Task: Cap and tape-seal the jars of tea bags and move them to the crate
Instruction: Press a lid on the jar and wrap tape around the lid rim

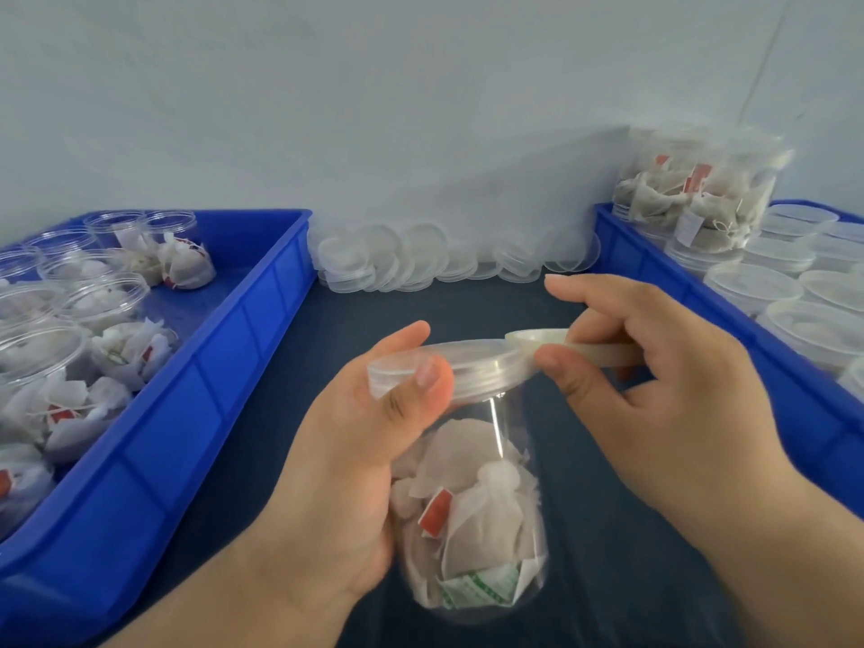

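Clear plastic makes up the jar (472, 507) held in mid-air over the dark bench (631, 577), midway between two blue crates, its base towards the camera and its top tipped away. White tea bags (472, 521) with red tags fill its lower part, and a green-printed sachet lies near the base. A translucent lid (463, 362) sits on its mouth. The left hand (346, 470) is wrapped round the jar's side, thumb lying up against the lid's rim. The right hand (654, 390) grips a roll of tape (603, 353) between curled fingers, and its thumb presses the tape's free end onto the lid's right edge. The left crate (243, 367) holds open jars (70, 311) with tea bags inside, some upright and some on their sides. The right crate (617, 245) holds capped jars (748, 282) standing close together, with one more filled jar (696, 189) lying across them at the back. Loose lids (421, 259) are heaped along the pale wall (421, 109) between the crates.
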A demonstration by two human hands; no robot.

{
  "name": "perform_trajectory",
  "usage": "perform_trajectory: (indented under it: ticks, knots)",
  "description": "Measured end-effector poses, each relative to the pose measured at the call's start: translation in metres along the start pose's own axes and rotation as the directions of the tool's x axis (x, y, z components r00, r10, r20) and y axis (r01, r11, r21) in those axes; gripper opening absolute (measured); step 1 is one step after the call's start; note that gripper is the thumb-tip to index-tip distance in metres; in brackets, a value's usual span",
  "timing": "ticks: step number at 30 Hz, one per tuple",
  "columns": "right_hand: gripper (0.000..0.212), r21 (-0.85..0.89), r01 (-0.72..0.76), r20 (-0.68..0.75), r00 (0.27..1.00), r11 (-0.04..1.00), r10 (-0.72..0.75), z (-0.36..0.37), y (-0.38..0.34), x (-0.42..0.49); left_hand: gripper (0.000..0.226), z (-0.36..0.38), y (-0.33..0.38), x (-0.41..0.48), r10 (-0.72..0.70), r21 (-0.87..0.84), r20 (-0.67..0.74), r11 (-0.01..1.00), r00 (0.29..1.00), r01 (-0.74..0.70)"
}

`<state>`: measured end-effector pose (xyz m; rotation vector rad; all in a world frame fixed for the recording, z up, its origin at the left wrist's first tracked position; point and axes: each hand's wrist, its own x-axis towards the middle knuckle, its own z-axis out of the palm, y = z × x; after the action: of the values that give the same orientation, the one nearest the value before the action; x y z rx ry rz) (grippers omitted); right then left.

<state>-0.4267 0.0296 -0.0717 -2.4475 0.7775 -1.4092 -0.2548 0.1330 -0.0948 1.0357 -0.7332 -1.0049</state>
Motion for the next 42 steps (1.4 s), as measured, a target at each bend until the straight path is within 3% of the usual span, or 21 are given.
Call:
perform_trajectory:
  ticks: [5,9,13,16,18,21,23,25,28,31,38,42]
  knots:
    - [0.035,0.065,0.008,0.043,0.999,0.998,-0.011,0.007,-0.003,-0.003,0.116,-0.003,0.004,-0.002,0.080,0.080,0.058,0.993,0.995,-0.084]
    - [0.035,0.045,0.004,0.103,0.995,0.999,-0.009,0.012,-0.001,-0.001,0.118,-0.006,0.004,0.000,0.080,0.119,0.091,0.989,0.993,-0.090]
    - [0.047,0.028,-0.084,0.208,0.975,0.996,0.077,0.013,0.005,-0.001,0.108,-0.007,0.000,0.003,0.055,0.129,0.119,0.989,0.991,-0.071]
    - [0.041,-0.020,-0.064,0.140,0.988,0.998,0.066,0.010,0.007,-0.003,0.087,-0.008,-0.003,0.006,0.085,0.134,0.085,0.986,0.993,-0.096]
    - [0.039,-0.098,-0.024,0.065,0.997,0.995,0.030,0.008,0.004,-0.003,0.097,-0.008,-0.005,0.008,0.134,0.132,0.032,0.982,0.990,-0.137]
    - [0.043,-0.200,0.017,0.030,0.999,0.980,-0.012,0.008,-0.005,-0.003,0.129,-0.001,-0.008,0.009,0.162,0.253,0.019,0.954,0.987,-0.161]
    - [0.040,-0.231,0.050,0.054,0.998,0.972,-0.038,0.008,-0.011,-0.005,0.127,0.000,-0.010,0.008,0.181,0.290,-0.013,0.942,0.983,-0.170]
    - [0.035,-0.177,-0.005,0.105,0.994,0.984,0.024,0.003,-0.016,-0.004,0.117,-0.002,-0.011,0.009,0.165,0.245,-0.056,0.958,0.985,-0.147]
    - [0.042,0.068,-0.211,0.251,0.950,0.975,0.188,-0.011,-0.015,0.003,0.110,-0.006,-0.011,0.009,0.064,0.133,-0.100,0.990,0.993,-0.050]
    - [0.035,0.201,-0.204,0.250,0.956,0.958,0.151,-0.022,-0.009,0.008,0.103,-0.007,-0.011,0.009,0.013,0.087,-0.109,0.996,0.994,-0.003]
    - [0.035,0.098,-0.065,0.145,0.988,0.993,0.050,-0.025,-0.006,0.005,0.090,-0.005,-0.010,0.007,0.003,0.027,-0.122,1.000,0.993,0.000]
    - [0.041,0.092,-0.047,0.144,0.989,0.995,0.033,-0.016,-0.002,0.007,0.114,-0.005,-0.007,0.002,0.006,-0.013,-0.007,1.000,1.000,-0.006]
